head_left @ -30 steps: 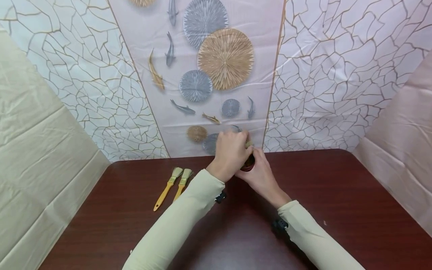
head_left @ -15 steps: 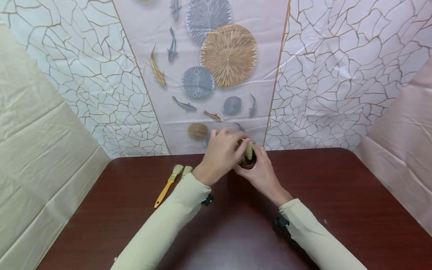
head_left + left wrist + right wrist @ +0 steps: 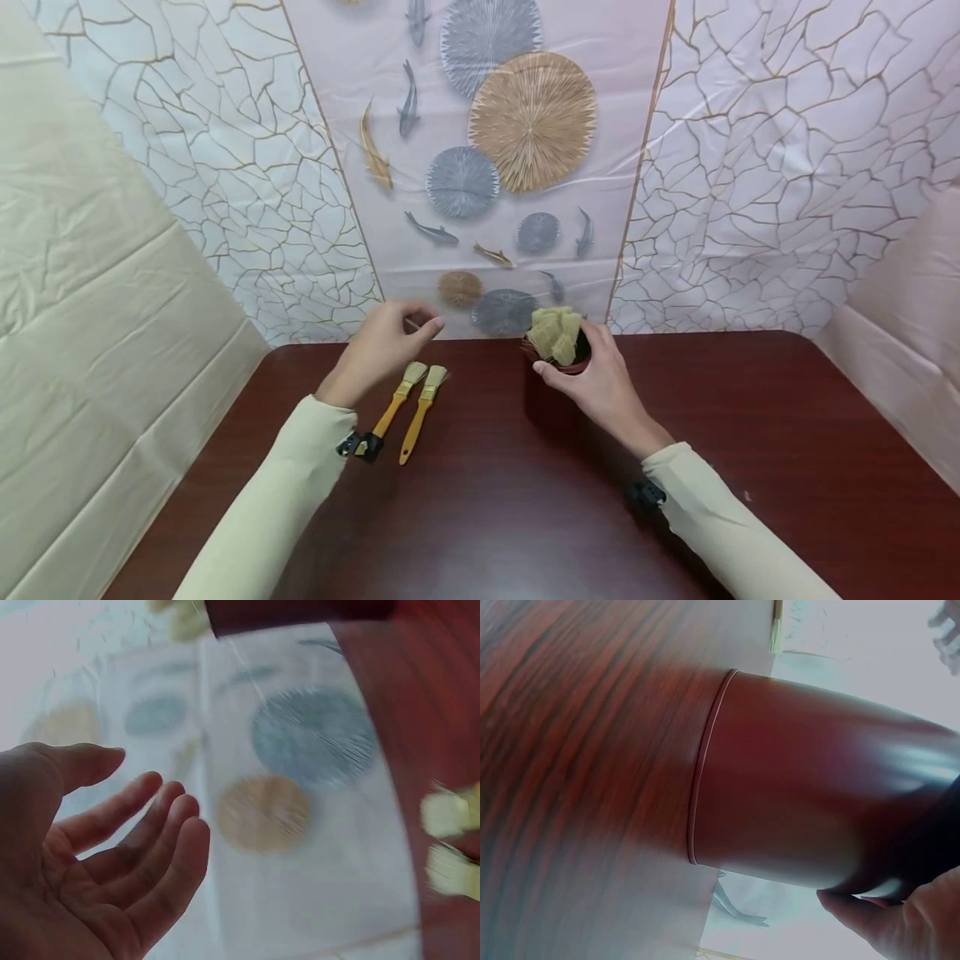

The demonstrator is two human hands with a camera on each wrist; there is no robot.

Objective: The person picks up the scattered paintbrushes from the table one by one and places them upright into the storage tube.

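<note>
My right hand (image 3: 603, 387) grips a dark red cylindrical holder (image 3: 558, 400) near its rim, thumb on the near side and fingers on the far side. Out of the holder's mouth rise several pale bristle heads (image 3: 555, 333); whatever is below them is hidden inside. In the right wrist view the smooth wall of the holder (image 3: 810, 780) stands upright on the table. My left hand (image 3: 382, 346) is raised to the left of it, fingers loosely bent, and the left wrist view shows nothing between them. Below that hand lie two yellow-handled paintbrushes, one left (image 3: 393, 408) and one right (image 3: 420, 421).
The dark reddish-brown table (image 3: 480, 500) has a glossy surface. A patterned cloth backdrop (image 3: 450, 250) hangs along its far edge, and beige cloth sides (image 3: 150, 333) stand at left and right. Black wrist cameras (image 3: 645, 496) sit at both cuffs.
My left hand has come away from the holder's mouth and moved left, over the paintbrushes, uncovering the bristle heads. My right hand keeps its grip on the holder. The head view has shifted slightly.
</note>
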